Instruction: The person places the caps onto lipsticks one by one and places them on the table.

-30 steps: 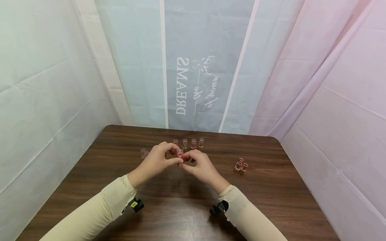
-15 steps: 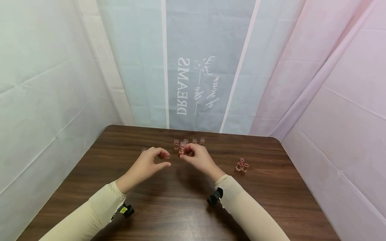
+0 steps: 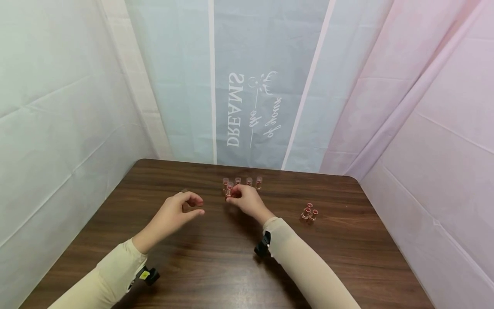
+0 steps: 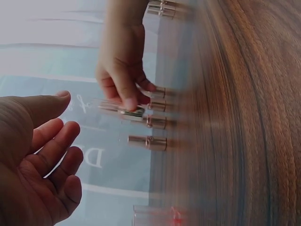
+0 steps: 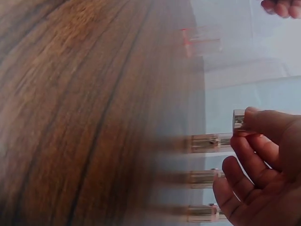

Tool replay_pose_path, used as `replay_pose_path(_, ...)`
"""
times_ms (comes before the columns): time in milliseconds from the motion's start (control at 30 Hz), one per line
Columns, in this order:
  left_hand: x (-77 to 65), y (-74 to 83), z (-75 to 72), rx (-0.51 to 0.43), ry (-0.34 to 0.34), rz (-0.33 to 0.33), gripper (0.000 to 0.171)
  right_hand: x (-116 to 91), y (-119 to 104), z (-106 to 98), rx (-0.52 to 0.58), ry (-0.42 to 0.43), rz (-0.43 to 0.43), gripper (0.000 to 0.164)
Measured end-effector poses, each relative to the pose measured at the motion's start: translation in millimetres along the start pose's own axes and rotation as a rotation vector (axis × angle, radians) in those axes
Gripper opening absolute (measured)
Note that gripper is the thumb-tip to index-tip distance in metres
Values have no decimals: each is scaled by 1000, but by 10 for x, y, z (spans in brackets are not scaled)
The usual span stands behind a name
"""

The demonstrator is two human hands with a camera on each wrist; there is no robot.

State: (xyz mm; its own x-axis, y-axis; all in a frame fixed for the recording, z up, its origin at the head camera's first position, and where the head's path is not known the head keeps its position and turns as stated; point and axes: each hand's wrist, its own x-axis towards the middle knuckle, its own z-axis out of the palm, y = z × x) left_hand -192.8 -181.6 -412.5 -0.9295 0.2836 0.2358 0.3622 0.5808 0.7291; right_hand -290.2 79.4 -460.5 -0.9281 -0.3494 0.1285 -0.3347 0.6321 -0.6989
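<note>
My right hand (image 3: 250,201) pinches a small lipstick tube (image 3: 229,189) with a clear cap and a metallic gold base. It is held upright in the head view, just in front of the left end of a row of similar capped lipstick tubes (image 3: 259,183). In the right wrist view, thumb and fingertips grip the held tube's shiny base (image 5: 239,121). My left hand (image 3: 172,216) hovers to the left, holding nothing, with thumb and fingers apart and loosely bent. Behind it, mostly hidden in the head view, is a clear cap (image 4: 153,215) with a red edge.
Three lipstick tubes (image 3: 306,213) without clear caps stand close together on the right of the dark wood table (image 3: 239,274). A printed cloth backdrop (image 3: 266,43) hangs beyond the far table edge, and pale cloth walls (image 3: 58,128) flank both sides.
My left hand has let go of the lipstick tube and drawn back to the left. My right hand has carried the tube forward to the row's left end.
</note>
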Motion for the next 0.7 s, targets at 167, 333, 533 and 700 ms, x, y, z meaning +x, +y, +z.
replay_pose_path(167,-13,-35,-24,-6,-1,-16,23,64,48,97,-76,-56,19,13)
replay_pose_path(333,-24,-62,-54,-3,7,-15,22,105,71,174,-140,-71,48,15)
replay_pose_path(533,-42,-116,-78,5,28,9,21,143,64,209,-161,-59,72,18)
replay_pose_path(700,-52,-138,-115,30,43,6,21,144,49,214,-184,-58,77,12)
